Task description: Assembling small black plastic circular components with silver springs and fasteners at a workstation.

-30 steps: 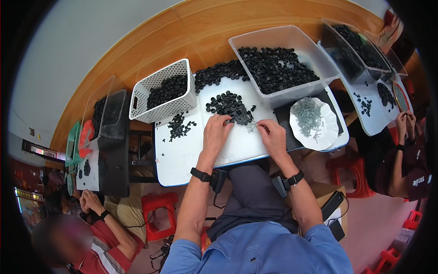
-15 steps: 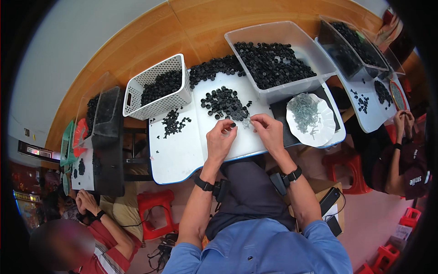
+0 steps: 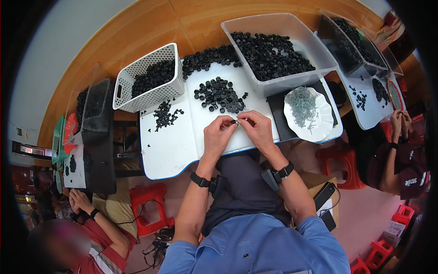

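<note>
My left hand is closed, pinching a small round black part between thumb and fingertips. Right against it, my right hand has its fingertips pressed together at the part; whatever they hold is too small to make out. Just beyond both hands lies a loose pile of round black parts on the white tabletop. Smaller black pieces are scattered to the left. On the right, a white scalloped plate holds a heap of thin, see-through greenish pins.
A white perforated basket and a see-through bin, both with black parts, stand at the back. More black parts lie between them. The plate overlaps a dark mat. Co-workers sit left and right; red stools stand beside me.
My hands have come together, the right fingertips moving left to meet the black part in my left hand. The whole view has shifted slightly.
</note>
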`<state>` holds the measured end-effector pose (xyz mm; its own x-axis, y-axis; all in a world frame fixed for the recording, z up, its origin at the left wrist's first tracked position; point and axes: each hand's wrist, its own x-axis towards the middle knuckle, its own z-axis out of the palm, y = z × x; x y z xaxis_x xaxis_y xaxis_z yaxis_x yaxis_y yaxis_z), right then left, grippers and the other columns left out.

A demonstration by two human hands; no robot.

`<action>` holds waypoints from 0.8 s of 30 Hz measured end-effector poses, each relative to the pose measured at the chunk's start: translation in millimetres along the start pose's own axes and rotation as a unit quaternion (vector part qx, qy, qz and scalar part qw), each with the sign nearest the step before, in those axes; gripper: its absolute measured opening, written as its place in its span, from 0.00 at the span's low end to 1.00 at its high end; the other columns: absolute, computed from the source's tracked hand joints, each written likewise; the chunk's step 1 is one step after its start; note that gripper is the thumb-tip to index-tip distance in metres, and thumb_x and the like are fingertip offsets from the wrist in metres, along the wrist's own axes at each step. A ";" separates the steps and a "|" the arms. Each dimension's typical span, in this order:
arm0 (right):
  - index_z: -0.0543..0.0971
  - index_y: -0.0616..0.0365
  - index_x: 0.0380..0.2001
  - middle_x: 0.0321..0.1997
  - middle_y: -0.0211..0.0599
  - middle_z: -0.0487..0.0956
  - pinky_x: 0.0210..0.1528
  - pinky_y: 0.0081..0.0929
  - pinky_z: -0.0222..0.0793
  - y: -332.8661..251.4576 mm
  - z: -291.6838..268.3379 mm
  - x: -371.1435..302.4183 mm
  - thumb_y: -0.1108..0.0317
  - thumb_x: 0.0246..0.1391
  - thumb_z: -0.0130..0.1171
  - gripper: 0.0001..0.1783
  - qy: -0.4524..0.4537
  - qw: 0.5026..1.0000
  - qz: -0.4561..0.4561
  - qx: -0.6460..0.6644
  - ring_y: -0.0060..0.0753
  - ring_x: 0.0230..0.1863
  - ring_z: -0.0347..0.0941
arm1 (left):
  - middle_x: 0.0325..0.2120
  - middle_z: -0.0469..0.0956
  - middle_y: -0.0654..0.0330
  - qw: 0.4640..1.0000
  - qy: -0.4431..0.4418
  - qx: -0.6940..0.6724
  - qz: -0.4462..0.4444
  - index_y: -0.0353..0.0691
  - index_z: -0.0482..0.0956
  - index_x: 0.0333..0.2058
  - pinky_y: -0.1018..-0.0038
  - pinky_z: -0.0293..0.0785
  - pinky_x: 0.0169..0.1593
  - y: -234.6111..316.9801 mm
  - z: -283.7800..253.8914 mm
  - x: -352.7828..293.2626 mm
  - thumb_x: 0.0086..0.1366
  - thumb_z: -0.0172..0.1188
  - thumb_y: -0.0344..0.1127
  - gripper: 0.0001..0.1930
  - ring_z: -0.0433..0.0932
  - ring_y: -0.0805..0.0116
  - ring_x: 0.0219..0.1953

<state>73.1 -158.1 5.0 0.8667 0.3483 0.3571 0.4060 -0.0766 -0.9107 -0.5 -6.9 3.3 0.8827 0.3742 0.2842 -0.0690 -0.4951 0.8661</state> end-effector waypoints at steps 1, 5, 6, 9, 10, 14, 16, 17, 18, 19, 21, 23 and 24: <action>0.87 0.61 0.38 0.33 0.39 0.85 0.31 0.25 0.73 0.8 0.6 -0.6 0.74 0.55 0.70 0.07 -0.001 1.000 0.001 -0.001 0.29 0.28 0.78 | 0.32 0.87 0.60 1.000 0.000 -0.001 -0.001 0.33 0.84 0.42 0.78 0.78 0.38 -0.3 0.3 -0.2 0.60 0.75 0.29 0.13 0.80 0.77 0.30; 0.86 0.60 0.38 0.33 0.39 0.85 0.32 0.27 0.73 3.0 2.2 -1.0 0.74 0.55 0.70 0.07 0.003 0.999 -0.022 -0.037 0.34 0.28 0.79 | 0.32 0.87 0.59 1.000 -0.007 0.002 0.011 0.35 0.86 0.44 0.77 0.79 0.38 -0.6 1.0 0.6 0.61 0.73 0.28 0.13 0.81 0.75 0.30; 0.86 0.60 0.37 0.33 0.40 0.84 0.32 0.28 0.74 2.1 2.4 -0.6 0.75 0.54 0.70 0.07 0.003 0.998 -0.037 -0.048 0.35 0.29 0.80 | 0.32 0.87 0.59 1.000 -0.008 0.003 0.023 0.35 0.86 0.45 0.77 0.79 0.38 0.4 0.7 0.9 0.61 0.73 0.28 0.13 0.81 0.75 0.30; 0.86 0.60 0.37 0.33 0.40 0.84 0.32 0.29 0.75 -1.9 2.3 -0.9 0.75 0.54 0.70 0.07 -0.002 0.996 -0.052 -0.066 0.37 0.30 0.81 | 0.32 0.87 0.59 1.000 -0.011 -0.004 0.025 0.36 0.87 0.45 0.76 0.79 0.38 2.7 -1.0 0.2 0.62 0.72 0.27 0.12 0.81 0.75 0.30; 0.86 0.60 0.37 0.33 0.40 0.84 0.32 0.29 0.75 -3.1 2.6 -0.9 0.75 0.54 0.70 0.07 -0.003 0.996 -0.053 -0.066 0.37 0.30 0.81 | 0.32 0.87 0.59 1.000 -0.010 -0.004 0.024 0.36 0.87 0.45 0.76 0.79 0.38 1.9 -1.1 0.2 0.62 0.72 0.27 0.12 0.81 0.75 0.30; 0.86 0.61 0.37 0.33 0.40 0.85 0.32 0.29 0.75 -3.1 2.6 -0.8 0.75 0.54 0.70 0.06 -0.001 0.996 -0.055 -0.064 0.37 0.30 0.81 | 0.31 0.87 0.59 1.000 -0.008 -0.001 0.013 0.35 0.87 0.43 0.76 0.79 0.38 1.3 0.0 1.3 0.61 0.72 0.27 0.11 0.82 0.75 0.30; 0.86 0.61 0.37 0.33 0.40 0.85 0.32 0.29 0.75 -1.0 2.9 -0.9 0.75 0.55 0.70 0.06 -0.001 0.997 -0.052 -0.063 0.38 0.30 0.81 | 0.31 0.87 0.59 1.000 -0.007 -0.006 0.012 0.35 0.87 0.43 0.76 0.79 0.37 1.5 0.1 1.0 0.61 0.72 0.27 0.11 0.82 0.75 0.30; 0.86 0.61 0.37 0.33 0.40 0.85 0.32 0.29 0.75 0.0 3.3 -0.9 0.75 0.55 0.69 0.06 0.001 0.997 -0.044 -0.061 0.37 0.30 0.81 | 0.31 0.87 0.59 1.000 -0.005 -0.010 0.015 0.35 0.87 0.43 0.76 0.79 0.37 1.7 0.0 0.9 0.61 0.72 0.27 0.11 0.82 0.75 0.30; 0.86 0.61 0.37 0.33 0.40 0.85 0.32 0.29 0.75 -0.7 3.3 -0.7 0.75 0.55 0.69 0.06 0.003 0.998 -0.036 -0.058 0.37 0.30 0.81 | 0.31 0.87 0.59 1.000 -0.004 -0.014 0.019 0.35 0.87 0.43 0.76 0.79 0.37 1.9 0.1 0.9 0.61 0.72 0.27 0.11 0.82 0.75 0.29; 0.86 0.61 0.37 0.33 0.40 0.85 0.32 0.29 0.75 -1.6 2.8 -0.7 0.75 0.55 0.69 0.06 0.003 0.998 -0.036 -0.058 0.37 0.30 0.81 | 0.31 0.87 0.59 1.000 -0.003 -0.014 0.018 0.35 0.87 0.43 0.76 0.79 0.37 2.0 -0.1 0.8 0.61 0.72 0.27 0.11 0.82 0.75 0.29; 0.86 0.61 0.37 0.34 0.41 0.85 0.32 0.29 0.75 -4.0 1.6 -0.5 0.74 0.55 0.69 0.06 -0.014 0.997 -0.031 -0.070 0.37 0.30 0.81 | 0.31 0.87 0.58 1.000 -0.005 -0.015 0.020 0.34 0.87 0.42 0.76 0.79 0.37 1.6 -0.6 0.3 0.61 0.72 0.28 0.11 0.82 0.74 0.30; 0.86 0.61 0.37 0.34 0.41 0.85 0.32 0.28 0.75 -5.5 1.6 -1.2 0.74 0.56 0.69 0.05 -0.023 0.996 -0.039 -0.072 0.35 0.30 0.81 | 0.31 0.87 0.58 1.000 -0.004 -0.016 0.022 0.34 0.87 0.42 0.76 0.79 0.37 0.4 -0.5 0.4 0.61 0.73 0.28 0.11 0.82 0.74 0.30; 0.86 0.61 0.37 0.34 0.40 0.85 0.32 0.27 0.75 -5.8 1.2 -1.5 0.74 0.56 0.69 0.05 -0.030 0.996 -0.046 -0.074 0.34 0.29 0.80 | 0.31 0.87 0.58 1.000 -0.004 -0.019 0.024 0.34 0.87 0.42 0.76 0.79 0.37 0.7 -0.3 0.8 0.61 0.73 0.28 0.11 0.82 0.74 0.30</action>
<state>69.2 -157.1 9.5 0.8065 0.4154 0.4207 0.5253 -0.1767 -0.8324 0.0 -6.7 4.2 0.8819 0.3433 0.3232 -0.1294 -0.4829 0.8661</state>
